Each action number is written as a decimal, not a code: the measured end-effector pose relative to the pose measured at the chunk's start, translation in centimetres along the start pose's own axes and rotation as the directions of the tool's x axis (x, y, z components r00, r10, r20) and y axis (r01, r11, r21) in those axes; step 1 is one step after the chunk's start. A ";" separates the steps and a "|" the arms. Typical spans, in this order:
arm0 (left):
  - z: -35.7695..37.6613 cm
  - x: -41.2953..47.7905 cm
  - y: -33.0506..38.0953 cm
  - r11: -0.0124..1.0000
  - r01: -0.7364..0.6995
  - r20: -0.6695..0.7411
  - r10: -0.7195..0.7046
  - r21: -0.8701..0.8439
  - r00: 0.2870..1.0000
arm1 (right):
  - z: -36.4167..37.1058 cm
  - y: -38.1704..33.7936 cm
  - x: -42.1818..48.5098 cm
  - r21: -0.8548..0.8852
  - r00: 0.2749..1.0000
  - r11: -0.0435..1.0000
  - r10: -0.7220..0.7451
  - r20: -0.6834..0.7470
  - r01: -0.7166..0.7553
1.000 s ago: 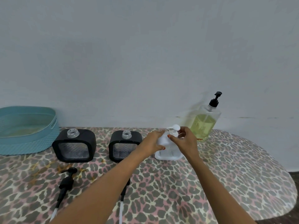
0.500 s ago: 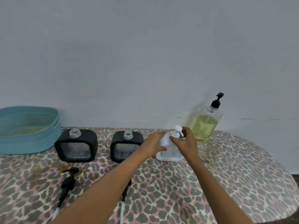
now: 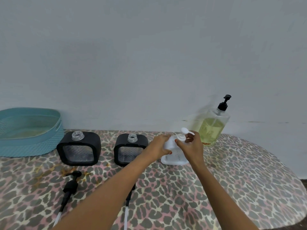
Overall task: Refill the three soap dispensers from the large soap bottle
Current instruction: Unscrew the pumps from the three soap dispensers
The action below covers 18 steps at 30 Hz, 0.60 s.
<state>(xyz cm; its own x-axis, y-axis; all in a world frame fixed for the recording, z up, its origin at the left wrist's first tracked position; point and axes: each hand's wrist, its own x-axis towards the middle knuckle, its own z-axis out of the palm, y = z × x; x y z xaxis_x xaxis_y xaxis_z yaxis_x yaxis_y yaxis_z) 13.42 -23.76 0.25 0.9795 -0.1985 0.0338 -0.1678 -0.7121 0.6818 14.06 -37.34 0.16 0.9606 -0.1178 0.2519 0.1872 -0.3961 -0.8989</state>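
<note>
My left hand (image 3: 159, 145) grips the white dispenser (image 3: 174, 156) standing on the bench (image 3: 232, 180); my right hand (image 3: 191, 146) pinches its pump collar (image 3: 181, 137).

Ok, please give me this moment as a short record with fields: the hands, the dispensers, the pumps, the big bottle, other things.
left hand: grips the body of the white dispenser
right hand: pinches the white pump at its collar, on that dispenser
left black dispenser: upright, neck open, no pump
right black dispenser: the same
black pump: lies loose on the table
second pump: mostly hidden by the left arm
large soap bottle: upright by the wall, yellowish soap, pump on
teal basket: far left
</note>
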 end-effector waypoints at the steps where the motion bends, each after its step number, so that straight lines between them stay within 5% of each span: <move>1: 0.0 0.0 0.0 1.000 0.005 0.001 -0.005 -0.001 1.000 | -0.1 0.0 -0.1 0.023 1.000 1.000 0.009 0.011 -0.010; 9: 0.1 -0.2 -0.1 1.000 -0.006 -0.008 0.006 -0.018 1.000 | 0.3 0.3 -0.1 -0.095 0.999 0.995 -0.038 0.011 0.039; 18: 0.3 0.1 -0.4 0.999 0.016 0.002 -0.016 -0.029 1.000 | -0.3 -0.1 -0.5 0.020 0.998 1.000 -0.001 0.070 0.000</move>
<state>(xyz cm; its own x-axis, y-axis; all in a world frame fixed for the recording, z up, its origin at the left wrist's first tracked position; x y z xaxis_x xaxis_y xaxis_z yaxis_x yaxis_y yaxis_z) 13.60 -23.69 -0.25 0.9820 -0.1878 0.0215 -0.1485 -0.6954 0.7031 13.46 -37.53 0.24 0.9724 -0.0530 0.2272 0.1911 -0.3774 -0.9061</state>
